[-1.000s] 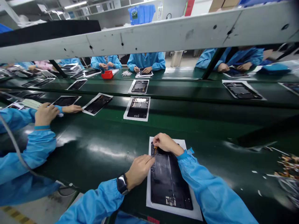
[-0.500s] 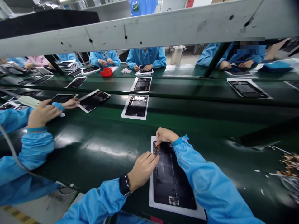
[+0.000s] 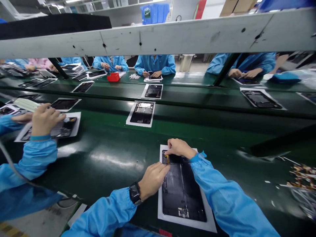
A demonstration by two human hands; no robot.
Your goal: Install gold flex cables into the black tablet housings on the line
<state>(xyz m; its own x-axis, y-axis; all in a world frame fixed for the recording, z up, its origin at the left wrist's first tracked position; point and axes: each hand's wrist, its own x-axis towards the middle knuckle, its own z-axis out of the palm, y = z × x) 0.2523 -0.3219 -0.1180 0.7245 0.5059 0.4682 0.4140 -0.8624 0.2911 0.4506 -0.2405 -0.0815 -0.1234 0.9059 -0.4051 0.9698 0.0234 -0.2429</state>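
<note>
In front of me a black tablet housing point(image 3: 184, 194) lies flat on a white sheet point(image 3: 209, 223), its long side running away from me. Over its upper left part a thin orange flex cable point(image 3: 168, 159) stretches between my two hands. My right hand point(image 3: 180, 148) bends over the top edge, fingertips pinched at the cable's far end. From the left side, my left hand point(image 3: 154, 179), with a black watch point(image 3: 134, 193) on the wrist, has its fingers closed at the near end. The fingertips partly hide the cable's ends.
Another housing on a sheet point(image 3: 142, 113) lies on the green bench point(image 3: 106, 154) ahead. At left, a co-worker's hand point(image 3: 45, 120) is above a housing point(image 3: 65, 128). Loose parts point(image 3: 302, 177) are piled at right. A grey beam point(image 3: 158, 38) crosses overhead; people sit opposite.
My right hand has shifted slightly right and down on the housing; the left stays close by. At left, the co-worker's housing has come nearer, under their hand. The view has shifted a little.
</note>
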